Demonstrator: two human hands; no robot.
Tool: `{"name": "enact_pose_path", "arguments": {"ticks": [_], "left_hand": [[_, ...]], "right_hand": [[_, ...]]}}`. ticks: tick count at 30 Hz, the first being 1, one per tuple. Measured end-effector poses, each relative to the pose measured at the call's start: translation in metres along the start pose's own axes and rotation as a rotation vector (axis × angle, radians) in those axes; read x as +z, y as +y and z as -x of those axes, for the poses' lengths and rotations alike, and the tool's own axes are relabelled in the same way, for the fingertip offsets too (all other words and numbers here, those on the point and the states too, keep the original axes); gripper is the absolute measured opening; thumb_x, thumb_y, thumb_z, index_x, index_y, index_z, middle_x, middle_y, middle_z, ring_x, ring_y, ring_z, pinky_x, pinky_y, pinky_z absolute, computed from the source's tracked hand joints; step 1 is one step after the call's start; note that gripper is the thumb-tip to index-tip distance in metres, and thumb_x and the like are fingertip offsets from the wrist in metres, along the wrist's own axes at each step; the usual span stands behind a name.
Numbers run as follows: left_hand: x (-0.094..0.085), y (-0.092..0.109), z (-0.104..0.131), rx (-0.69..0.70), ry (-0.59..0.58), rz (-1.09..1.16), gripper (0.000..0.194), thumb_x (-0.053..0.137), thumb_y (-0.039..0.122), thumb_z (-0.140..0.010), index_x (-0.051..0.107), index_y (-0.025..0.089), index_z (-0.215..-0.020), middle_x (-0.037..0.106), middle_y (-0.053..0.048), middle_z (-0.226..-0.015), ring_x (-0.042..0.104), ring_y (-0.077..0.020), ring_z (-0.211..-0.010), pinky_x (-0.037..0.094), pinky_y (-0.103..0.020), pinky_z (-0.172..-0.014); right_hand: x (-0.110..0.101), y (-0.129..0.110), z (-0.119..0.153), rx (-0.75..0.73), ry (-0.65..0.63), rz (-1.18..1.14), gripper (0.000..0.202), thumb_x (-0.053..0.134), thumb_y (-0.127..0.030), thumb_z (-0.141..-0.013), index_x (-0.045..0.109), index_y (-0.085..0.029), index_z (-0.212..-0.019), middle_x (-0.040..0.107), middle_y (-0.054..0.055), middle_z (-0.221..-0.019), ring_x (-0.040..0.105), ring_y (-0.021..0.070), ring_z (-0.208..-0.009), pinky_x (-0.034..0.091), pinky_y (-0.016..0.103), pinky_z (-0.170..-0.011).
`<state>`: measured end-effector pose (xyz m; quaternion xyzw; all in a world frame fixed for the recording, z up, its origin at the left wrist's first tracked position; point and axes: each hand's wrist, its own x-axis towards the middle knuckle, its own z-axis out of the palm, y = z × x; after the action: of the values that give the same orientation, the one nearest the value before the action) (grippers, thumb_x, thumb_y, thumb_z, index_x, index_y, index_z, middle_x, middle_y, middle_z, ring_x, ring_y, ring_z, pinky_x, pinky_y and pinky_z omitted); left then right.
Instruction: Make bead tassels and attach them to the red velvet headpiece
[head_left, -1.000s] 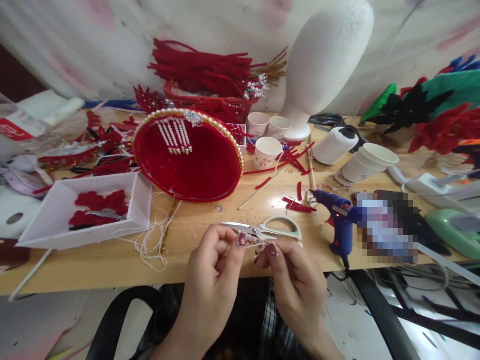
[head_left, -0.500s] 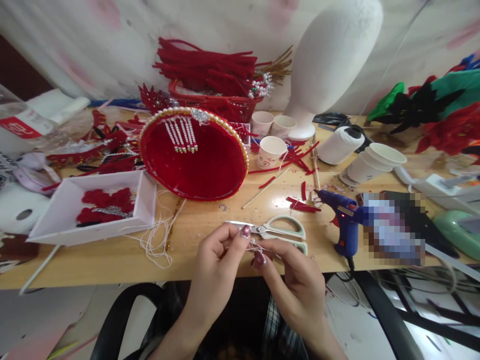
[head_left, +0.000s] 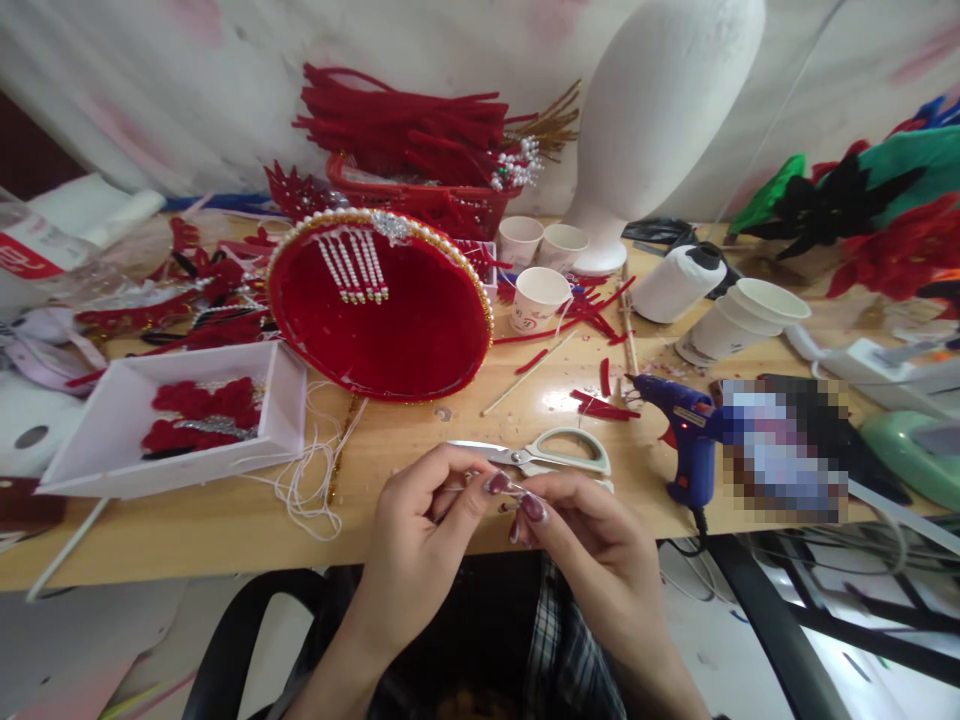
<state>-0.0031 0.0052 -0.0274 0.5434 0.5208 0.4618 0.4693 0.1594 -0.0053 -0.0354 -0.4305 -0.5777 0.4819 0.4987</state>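
Note:
Over the table's front edge, my left hand (head_left: pixel 429 535) and my right hand (head_left: pixel 600 545) meet thumb to thumb. Both are closed in a pinch on a thin white string (head_left: pixel 516 488), most of which the fingers hide. Just beyond the fingertips lie scissors (head_left: pixel 525 456) with pale green handles. A tangle of white string (head_left: pixel 304 490) rests to the left. Behind it leans a red velvet hat-like disc (head_left: pixel 382 330), its rim trimmed with beads and short pearl strands hanging on it.
A white box (head_left: pixel 180 465) with red pieces stands at left. On the right are a blue glue gun (head_left: pixel 694 440), paper cups (head_left: pixel 541 300) and a thread spool (head_left: pixel 679 285). Behind them rise a white foam head (head_left: pixel 660 120) and a red basket (head_left: pixel 420 195) of red stems.
My thumbs have come closer together, and the string loop that showed between them is now mostly hidden. The view has shifted slightly; the things on the table lie as before.

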Motion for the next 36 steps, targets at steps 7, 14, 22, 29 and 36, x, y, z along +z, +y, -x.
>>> {"name": "enact_pose_path", "arguments": {"ticks": [7,14,22,29,36], "left_hand": [[0.004,0.006,0.002,-0.056,0.057,0.143,0.024,0.063,0.040,-0.094,0.064,0.020,-0.081,0.045,0.009,-0.059,0.029,-0.0049,-0.047,0.029,-0.016,-0.044],[0.011,0.007,0.005,-0.088,0.096,0.237,0.021,0.067,0.038,-0.090,0.066,0.020,-0.079,0.046,0.008,-0.056,0.028,-0.0045,-0.045,0.025,-0.013,-0.039],[0.018,0.009,0.006,-0.078,0.115,0.261,0.017,0.067,0.032,-0.089,0.066,0.020,-0.078,0.048,0.008,-0.056,0.033,-0.0043,-0.045,0.027,-0.012,-0.039],[0.016,0.005,0.008,-0.081,0.170,0.244,0.018,0.067,0.035,-0.089,0.067,0.020,-0.078,0.048,0.008,-0.054,0.032,-0.0051,-0.044,0.028,-0.013,-0.038],[0.011,0.003,0.000,-0.073,0.299,0.209,0.016,0.069,0.034,-0.087,0.068,0.020,-0.078,0.045,0.008,-0.052,0.034,-0.0055,-0.044,0.027,-0.013,-0.038]], "right_hand": [[-0.005,-0.001,0.002,-0.138,-0.001,0.217,0.020,0.062,-0.012,-0.094,0.068,-0.030,-0.101,0.072,-0.006,-0.079,0.065,0.0101,-0.070,0.052,0.022,-0.068],[-0.004,0.000,0.000,-0.198,0.013,0.272,0.020,0.063,-0.012,-0.093,0.069,-0.028,-0.104,0.075,-0.004,-0.089,0.067,0.0103,-0.073,0.053,0.023,-0.069],[-0.006,-0.002,-0.001,-0.222,0.027,0.328,0.014,0.064,-0.014,-0.093,0.069,-0.026,-0.098,0.074,-0.004,-0.084,0.065,0.0101,-0.070,0.051,0.023,-0.066],[-0.005,-0.002,-0.002,-0.204,0.012,0.365,0.020,0.065,-0.015,-0.092,0.068,-0.028,-0.107,0.074,-0.005,-0.087,0.067,0.0098,-0.074,0.053,0.021,-0.071],[-0.036,0.001,0.017,-0.222,0.197,0.554,0.016,0.068,-0.017,-0.090,0.061,-0.022,-0.076,0.056,-0.006,-0.065,0.051,0.0099,-0.058,0.040,0.024,-0.056]]}}
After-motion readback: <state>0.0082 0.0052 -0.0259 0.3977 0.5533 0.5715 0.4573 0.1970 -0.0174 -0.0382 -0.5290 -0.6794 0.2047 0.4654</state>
